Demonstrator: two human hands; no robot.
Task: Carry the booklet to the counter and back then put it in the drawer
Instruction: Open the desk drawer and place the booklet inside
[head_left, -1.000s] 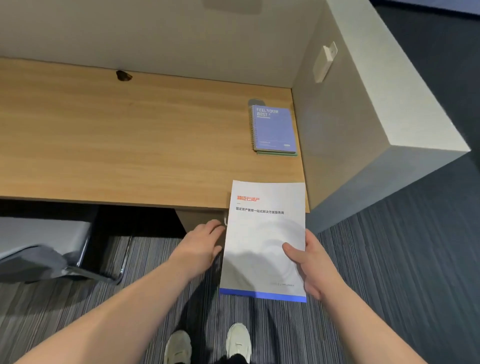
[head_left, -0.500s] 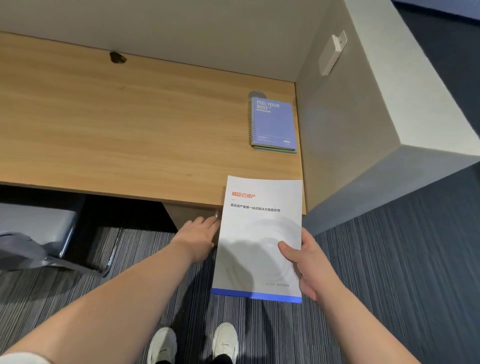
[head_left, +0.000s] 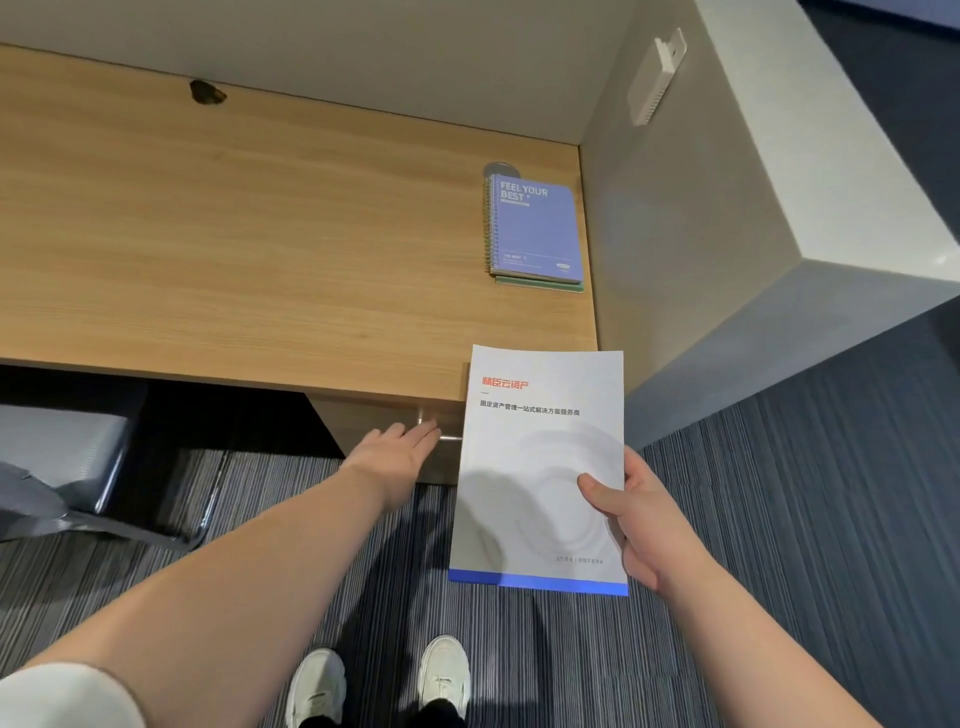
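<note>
My right hand (head_left: 641, 525) holds a white booklet (head_left: 540, 467) with a red title and a blue bottom band, flat and face up in front of the desk's right end. The thumb lies on its cover. My left hand (head_left: 397, 449) reaches forward with fingers extended and fingertips at the metal handle (head_left: 441, 428) of the drawer (head_left: 384, 415) under the wooden desk (head_left: 260, 234). The drawer front looks closed, and the booklet hides its right part.
A purple spiral notebook (head_left: 532, 228) lies on a green one at the desk's right end, beside a grey partition wall (head_left: 675, 234). A grey chair (head_left: 62, 467) stands under the desk at the left. My white shoes (head_left: 379, 680) stand on striped carpet.
My left hand has stretched its fingers out onto the drawer handle. The booklet has stayed in my right hand, shifted only slightly as my head moved.
</note>
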